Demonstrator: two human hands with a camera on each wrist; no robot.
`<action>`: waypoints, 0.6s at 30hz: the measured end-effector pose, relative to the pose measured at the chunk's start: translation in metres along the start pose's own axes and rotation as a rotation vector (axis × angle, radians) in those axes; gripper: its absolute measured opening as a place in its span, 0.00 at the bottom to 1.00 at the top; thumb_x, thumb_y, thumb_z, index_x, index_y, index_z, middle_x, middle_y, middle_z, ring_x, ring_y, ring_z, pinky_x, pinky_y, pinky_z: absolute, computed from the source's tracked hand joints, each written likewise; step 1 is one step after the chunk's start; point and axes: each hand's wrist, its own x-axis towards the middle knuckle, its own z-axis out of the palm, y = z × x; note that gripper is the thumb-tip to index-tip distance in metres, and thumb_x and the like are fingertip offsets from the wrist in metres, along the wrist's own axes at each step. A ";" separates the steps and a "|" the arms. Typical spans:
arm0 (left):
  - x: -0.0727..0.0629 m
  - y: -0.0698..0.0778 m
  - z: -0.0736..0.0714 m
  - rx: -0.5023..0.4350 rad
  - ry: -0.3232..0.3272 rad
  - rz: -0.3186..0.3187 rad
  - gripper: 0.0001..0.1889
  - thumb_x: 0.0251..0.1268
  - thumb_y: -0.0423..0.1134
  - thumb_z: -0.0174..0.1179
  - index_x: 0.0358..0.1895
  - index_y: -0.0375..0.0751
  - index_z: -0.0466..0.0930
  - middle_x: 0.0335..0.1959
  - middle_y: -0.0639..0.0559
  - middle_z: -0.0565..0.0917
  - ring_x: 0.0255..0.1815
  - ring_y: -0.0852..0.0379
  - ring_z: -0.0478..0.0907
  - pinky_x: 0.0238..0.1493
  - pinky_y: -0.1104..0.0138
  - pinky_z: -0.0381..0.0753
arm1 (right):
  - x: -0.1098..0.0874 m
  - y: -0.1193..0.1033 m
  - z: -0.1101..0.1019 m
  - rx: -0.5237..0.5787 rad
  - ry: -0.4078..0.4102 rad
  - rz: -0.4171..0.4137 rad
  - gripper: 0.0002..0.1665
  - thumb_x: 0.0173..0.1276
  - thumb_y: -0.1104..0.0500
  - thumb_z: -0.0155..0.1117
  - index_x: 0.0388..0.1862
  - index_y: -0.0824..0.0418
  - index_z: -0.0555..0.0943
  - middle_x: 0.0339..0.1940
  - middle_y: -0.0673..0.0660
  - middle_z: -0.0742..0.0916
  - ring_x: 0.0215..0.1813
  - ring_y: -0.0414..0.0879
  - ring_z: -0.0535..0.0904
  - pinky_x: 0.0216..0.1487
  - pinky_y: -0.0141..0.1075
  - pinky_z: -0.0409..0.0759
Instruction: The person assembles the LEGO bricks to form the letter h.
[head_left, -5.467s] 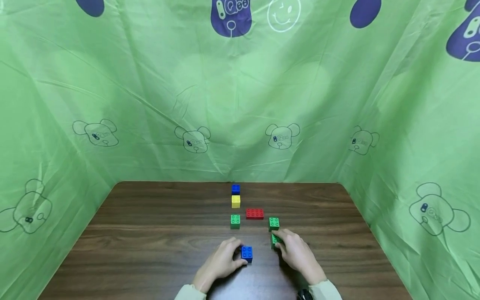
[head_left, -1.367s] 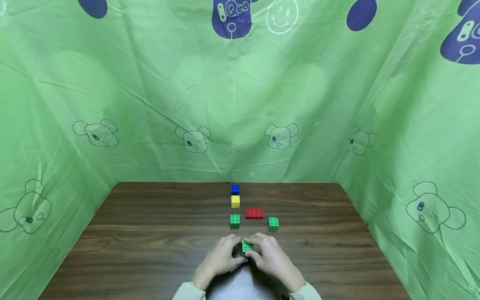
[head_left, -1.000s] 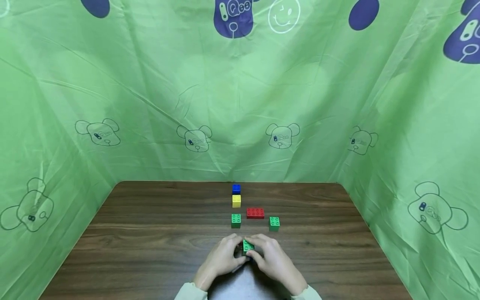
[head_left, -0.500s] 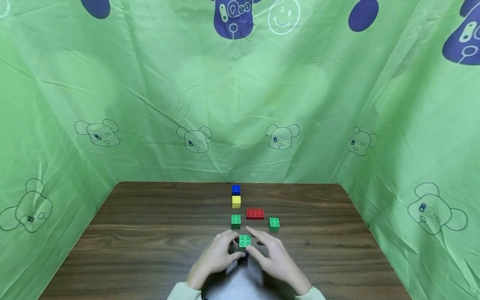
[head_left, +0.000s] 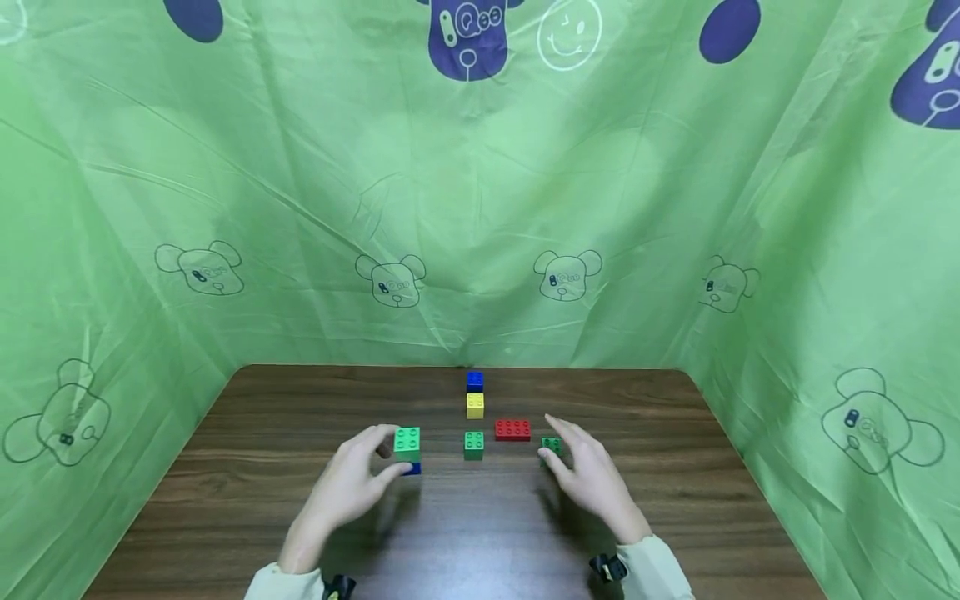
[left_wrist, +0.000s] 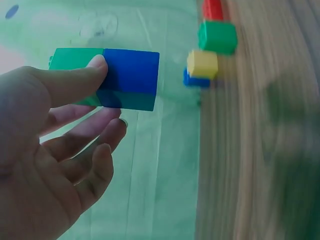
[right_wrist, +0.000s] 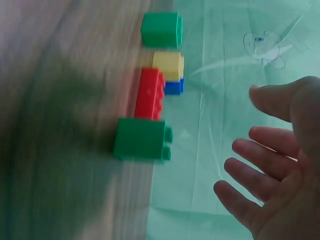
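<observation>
Head view, from the left: the left hand (head_left: 341, 487) pinches a two-brick stack (head_left: 407, 445) between thumb and fingers, held above the table (head_left: 225, 508). Its long axis stands roughly upright, green brick on top with studs pointing up, blue underneath. To its right, well apart, sits the middle green brick (head_left: 473, 447), studs up; beyond it are a yellow brick (head_left: 475, 407) and, just behind that, a far blue brick (head_left: 475, 382). Next comes a red brick (head_left: 513, 430), its long axis running side to side. Last, the right green brick (head_left: 551, 445), studs up, partly covered by the right hand (head_left: 592, 479), whose thumb and fingers are spread apart
</observation>
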 end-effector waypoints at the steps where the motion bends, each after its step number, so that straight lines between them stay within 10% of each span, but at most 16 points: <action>1: -0.002 -0.004 -0.003 0.016 0.009 -0.010 0.23 0.55 0.37 0.76 0.54 0.45 0.81 0.33 0.62 0.79 0.38 0.58 0.79 0.40 0.65 0.80 | 0.001 0.002 -0.001 -0.023 -0.005 0.006 0.33 0.71 0.51 0.68 0.73 0.56 0.74 0.68 0.59 0.81 0.68 0.57 0.78 0.65 0.55 0.77; 18: -0.037 -0.065 0.002 0.069 0.012 -0.223 0.23 0.57 0.36 0.75 0.56 0.41 0.81 0.40 0.52 0.87 0.43 0.54 0.84 0.45 0.54 0.82 | 0.008 0.025 0.018 -0.148 -0.112 -0.005 0.29 0.68 0.59 0.71 0.67 0.62 0.78 0.63 0.61 0.84 0.63 0.57 0.81 0.62 0.52 0.79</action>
